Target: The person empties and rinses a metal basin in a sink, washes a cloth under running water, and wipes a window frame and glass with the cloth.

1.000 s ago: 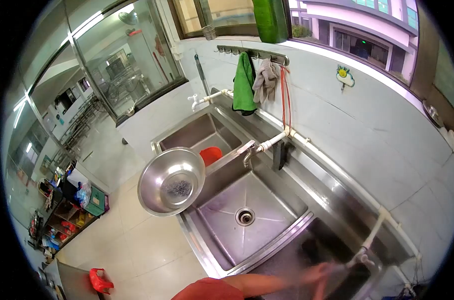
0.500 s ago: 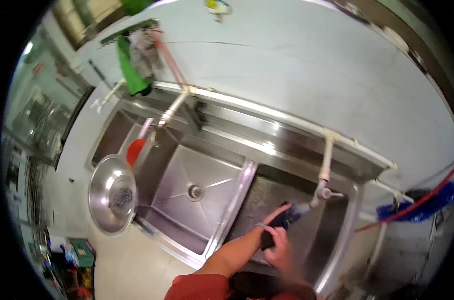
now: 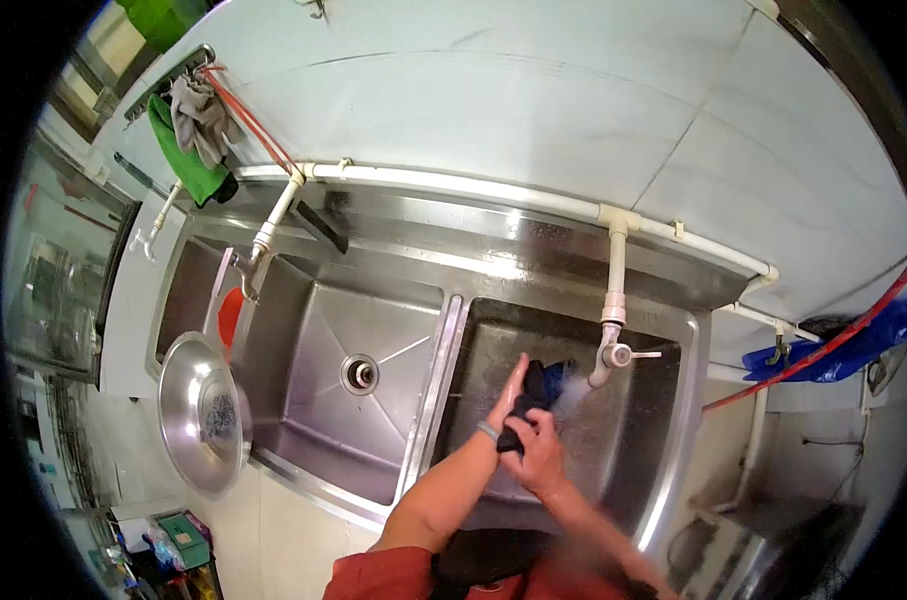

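Observation:
A wet black cloth [image 3: 540, 388], with a dark blue part at its far end, is bunched between my hands over the right sink basin [image 3: 484, 350]. My left hand [image 3: 510, 396], a band at its wrist, supports the cloth from the left; one digit points up along it and the others are hidden behind it. My right hand [image 3: 538, 452] has its fingers curled over the near end of the cloth. Water sprays from the tap [image 3: 612, 358] beside the blue part.
To the left lies a steel middle basin [image 3: 349, 320] with a drain [image 3: 360, 374]. A metal bowl [image 3: 179, 400] and a red-orange item [image 3: 231, 316] sit farther left. Gloves [image 3: 202, 125] hang on the wall rack, and a white pipe [image 3: 454, 188] runs along the wall.
The camera view has turned and shifted, so the sinks appear farther left and sharper. My hands stay on the black cloth by the running tap, my right hand closer over its near end.

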### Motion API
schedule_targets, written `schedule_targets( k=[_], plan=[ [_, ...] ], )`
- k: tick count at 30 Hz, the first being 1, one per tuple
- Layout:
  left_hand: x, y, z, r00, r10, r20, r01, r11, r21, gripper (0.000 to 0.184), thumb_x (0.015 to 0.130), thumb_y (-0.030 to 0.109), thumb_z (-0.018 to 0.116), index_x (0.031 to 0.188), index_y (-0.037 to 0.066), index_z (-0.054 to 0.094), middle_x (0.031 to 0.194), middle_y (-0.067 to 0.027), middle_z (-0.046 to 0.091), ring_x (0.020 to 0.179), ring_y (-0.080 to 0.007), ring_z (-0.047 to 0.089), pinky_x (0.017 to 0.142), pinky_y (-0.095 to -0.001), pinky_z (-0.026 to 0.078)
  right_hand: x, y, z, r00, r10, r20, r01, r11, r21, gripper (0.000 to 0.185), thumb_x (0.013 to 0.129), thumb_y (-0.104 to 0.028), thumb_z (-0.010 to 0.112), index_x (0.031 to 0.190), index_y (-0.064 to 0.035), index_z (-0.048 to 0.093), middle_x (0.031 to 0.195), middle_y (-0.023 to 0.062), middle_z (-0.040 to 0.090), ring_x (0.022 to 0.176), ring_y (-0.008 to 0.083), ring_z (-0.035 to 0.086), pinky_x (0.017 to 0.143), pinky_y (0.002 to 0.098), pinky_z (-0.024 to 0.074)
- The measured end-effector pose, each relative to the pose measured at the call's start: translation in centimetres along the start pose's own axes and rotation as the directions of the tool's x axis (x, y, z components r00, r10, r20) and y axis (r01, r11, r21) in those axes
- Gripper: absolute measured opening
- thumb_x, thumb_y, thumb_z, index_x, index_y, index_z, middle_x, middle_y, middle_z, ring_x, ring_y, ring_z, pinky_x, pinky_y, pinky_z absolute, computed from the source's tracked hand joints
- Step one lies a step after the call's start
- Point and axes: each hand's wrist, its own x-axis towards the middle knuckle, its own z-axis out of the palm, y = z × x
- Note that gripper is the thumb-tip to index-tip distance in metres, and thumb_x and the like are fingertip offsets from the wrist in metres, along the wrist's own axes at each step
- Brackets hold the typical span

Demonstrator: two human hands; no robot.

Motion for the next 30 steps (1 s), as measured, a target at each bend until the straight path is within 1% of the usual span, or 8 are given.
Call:
schedule_targets(
  k=[2, 5, 11, 14, 15, 18, 23, 30],
  plan=[
    [3.1, -1.9, -5.1, 0.981, 0.051, -0.189, 0.021, 0.933, 0.360, 0.050, 0.085, 0.060, 0.054, 0.090, 0.010, 0.063, 0.082, -0.0042, 0.065, 0.067, -0.0171, 0.062, 0.066, -0.0319, 0.053, -0.3, 3.3, 1.5, 1.000, 0.013, -0.014, -0.013, 1.000, -0.019, 0.033, 0.066, -0.028, 0.068, 0.094, -0.0112, 0.065, 0.087, 0.0109, 0.055, 0.073, 0.0311, 0.060, 0.067, 0.0444, 0.0505],
    [2.9, -4.0, -2.3, 0.982, 0.123, -0.144, -0.114, 0.991, 0.068, 0.031, 0.092, 0.040, 0.054, 0.096, 0.010, 0.061, 0.090, -0.0051, 0.064, 0.079, -0.0170, 0.062, 0.074, -0.0322, 0.051, 4.0, 7.5, 1.4, 0.882, 0.466, -0.071, -0.465, 0.885, 0.028, 0.030, 0.077, -0.029, 0.060, 0.090, -0.0024, 0.060, 0.079, 0.0168, 0.058, 0.072, 0.0387, 0.058, 0.065, 0.0466, 0.0476],
    [1.2, -3.6, -0.4, 0.918, 0.342, -0.198, -0.289, 0.923, 0.256, 0.052, 0.089, 0.048, 0.056, 0.122, 0.008, 0.051, 0.112, -0.0085, 0.060, 0.101, -0.0215, 0.059, 0.086, -0.0369, 0.048, 5.4, 13.7, 1.3, 0.795, 0.589, -0.148, -0.584, 0.808, 0.081, 0.031, 0.088, -0.022, 0.049, 0.105, 0.0021, 0.057, 0.094, 0.0182, 0.062, 0.093, 0.0314, 0.060, 0.083, 0.0403, 0.0454],
    [0.1, -2.1, -1.2, 0.954, 0.167, -0.250, -0.122, 0.975, 0.187, 0.064, 0.087, 0.057, 0.053, 0.130, 0.011, 0.044, 0.126, -0.0107, 0.051, 0.112, -0.0259, 0.052, 0.095, -0.0423, 0.043, 4.9, 13.9, -0.9, 0.724, 0.689, 0.034, -0.608, 0.614, 0.504, 0.012, 0.083, -0.005, 0.055, 0.092, 0.0001, 0.060, 0.085, 0.0067, 0.063, 0.082, 0.0192, 0.059, 0.072, 0.0338, 0.0452],
    [-0.3, -1.6, -1.5, 0.978, 0.044, -0.204, -0.015, 0.990, 0.139, 0.070, 0.086, 0.062, 0.051, 0.133, 0.011, 0.040, 0.132, -0.0117, 0.047, 0.116, -0.0287, 0.049, 0.099, -0.0455, 0.040, 4.4, 12.6, -1.0, 0.924, 0.377, -0.060, -0.349, 0.898, 0.269, 0.018, 0.076, 0.001, 0.056, 0.093, -0.0005, 0.060, 0.091, 0.0096, 0.063, 0.088, 0.0235, 0.060, 0.079, 0.0349, 0.0460],
    [3.7, -3.2, -4.4, 0.993, -0.114, 0.035, 0.119, 0.973, -0.197, 0.072, 0.084, 0.063, 0.052, 0.129, 0.007, 0.045, 0.127, -0.0113, 0.052, 0.112, -0.0288, 0.052, 0.097, -0.0460, 0.042, 3.0, 9.0, 0.4, 0.990, 0.137, 0.037, -0.136, 0.990, -0.033, 0.025, 0.069, 0.003, 0.055, 0.094, -0.0023, 0.060, 0.089, 0.0139, 0.060, 0.090, 0.0301, 0.058, 0.082, 0.0394, 0.0465],
    [5.2, -1.4, -2.5, 0.982, -0.054, -0.181, 0.060, 0.998, 0.029, 0.046, 0.079, 0.057, 0.064, 0.089, 0.011, 0.065, 0.077, -0.0073, 0.064, 0.063, -0.0236, 0.059, 0.066, -0.0359, 0.051, -0.4, 2.7, -2.2, 0.994, -0.103, 0.038, 0.102, 0.994, 0.030, 0.028, 0.063, 0.002, 0.056, 0.089, -0.0063, 0.061, 0.091, 0.0143, 0.057, 0.091, 0.0350, 0.054, 0.083, 0.0451, 0.0437],
    [5.5, -3.6, -4.1, 0.996, 0.060, -0.064, -0.034, 0.938, 0.345, 0.037, 0.086, 0.046, 0.055, 0.099, 0.011, 0.059, 0.089, -0.0045, 0.058, 0.078, -0.0212, 0.053, 0.071, -0.0364, 0.045, -1.9, 0.1, -2.1, 0.981, -0.196, 0.003, 0.195, 0.978, -0.075, 0.035, 0.069, -0.017, 0.059, 0.103, -0.0106, 0.059, 0.084, 0.0100, 0.052, 0.083, 0.0289, 0.054, 0.072, 0.0427, 0.0430]
  ],
)
